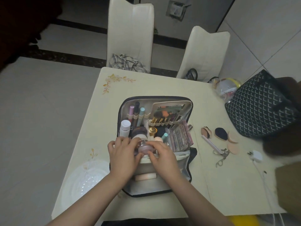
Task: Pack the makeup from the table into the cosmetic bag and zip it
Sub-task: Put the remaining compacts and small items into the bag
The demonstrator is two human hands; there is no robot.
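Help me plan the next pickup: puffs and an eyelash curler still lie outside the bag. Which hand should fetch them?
The right hand. The puffs and eyelash curler lie on the table to the right of the cosmetic bag, so the left hand would have to cross over it.

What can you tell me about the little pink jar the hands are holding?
The little pink jar is small, round and squat, and looks like glossy, see-through pink glass or plastic. A shiny rose-gold bit shows on its upper left side. It is tipped over rather than standing straight. Both hands grip it: the left hand curls round its left side, the right hand round its right. It sits at the near edge of the open cosmetic bag, just above the bag's front compartment. Its underside is hidden by fingers.
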